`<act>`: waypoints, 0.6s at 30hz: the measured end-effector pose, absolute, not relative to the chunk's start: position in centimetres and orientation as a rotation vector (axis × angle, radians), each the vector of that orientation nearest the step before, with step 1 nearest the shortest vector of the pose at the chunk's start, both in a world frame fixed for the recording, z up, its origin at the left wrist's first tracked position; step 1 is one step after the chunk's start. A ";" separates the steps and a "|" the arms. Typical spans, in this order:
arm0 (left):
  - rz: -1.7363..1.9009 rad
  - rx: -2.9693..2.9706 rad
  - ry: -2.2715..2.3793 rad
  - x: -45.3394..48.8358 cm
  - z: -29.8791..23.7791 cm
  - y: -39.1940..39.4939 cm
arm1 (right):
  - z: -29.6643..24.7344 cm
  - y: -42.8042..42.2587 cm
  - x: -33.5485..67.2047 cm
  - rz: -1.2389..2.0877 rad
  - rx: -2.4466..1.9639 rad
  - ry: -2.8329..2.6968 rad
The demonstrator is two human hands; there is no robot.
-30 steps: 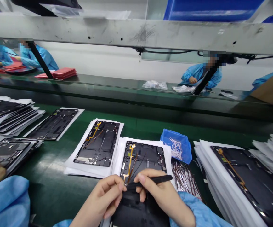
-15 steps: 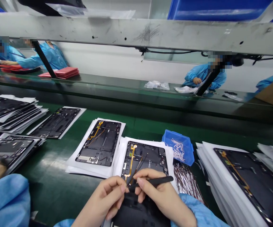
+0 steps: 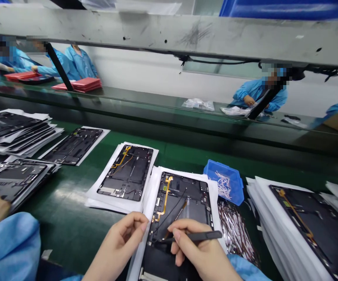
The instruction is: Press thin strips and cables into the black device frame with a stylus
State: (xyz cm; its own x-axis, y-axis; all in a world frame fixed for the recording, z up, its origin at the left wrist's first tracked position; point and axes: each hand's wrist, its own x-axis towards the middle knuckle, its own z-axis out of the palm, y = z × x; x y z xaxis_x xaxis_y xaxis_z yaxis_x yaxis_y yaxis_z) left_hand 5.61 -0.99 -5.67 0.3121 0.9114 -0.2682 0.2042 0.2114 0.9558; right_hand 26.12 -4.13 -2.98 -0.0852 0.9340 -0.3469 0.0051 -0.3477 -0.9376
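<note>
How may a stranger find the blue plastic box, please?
On the green workbench, find the tablet housing under the right hand. Beside its far right corner sits the open blue plastic box. Unlike the shiny strips bundled just nearer, it holds loose white strands.

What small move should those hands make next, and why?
Perhaps a gentle press with the black tweezers: the right hand holds them with their tips near the left edge of the open tablet, while the left hand is beside that edge.

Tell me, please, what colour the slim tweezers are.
The slim tweezers are black, shown in the head view.
</note>
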 end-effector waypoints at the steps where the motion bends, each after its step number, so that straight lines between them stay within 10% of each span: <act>1: 0.696 1.297 1.186 5.3 -5.9 -1.1 | -3.2 -4.3 25.8 1.551 -1.429 -1.076; 18: 0.572 1.335 1.127 5.9 -7.2 -2.0 | -5.2 -4.0 24.4 1.374 -1.483 -1.353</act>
State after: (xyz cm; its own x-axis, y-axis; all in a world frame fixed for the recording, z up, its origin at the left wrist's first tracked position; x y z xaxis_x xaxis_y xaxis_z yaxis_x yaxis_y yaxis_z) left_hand 5.91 -1.98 -7.21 0.4020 0.8631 -0.3057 0.2629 0.2111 0.9415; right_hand 24.42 -3.98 -5.22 -0.1053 0.9640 -0.2441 0.2286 -0.2154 -0.9494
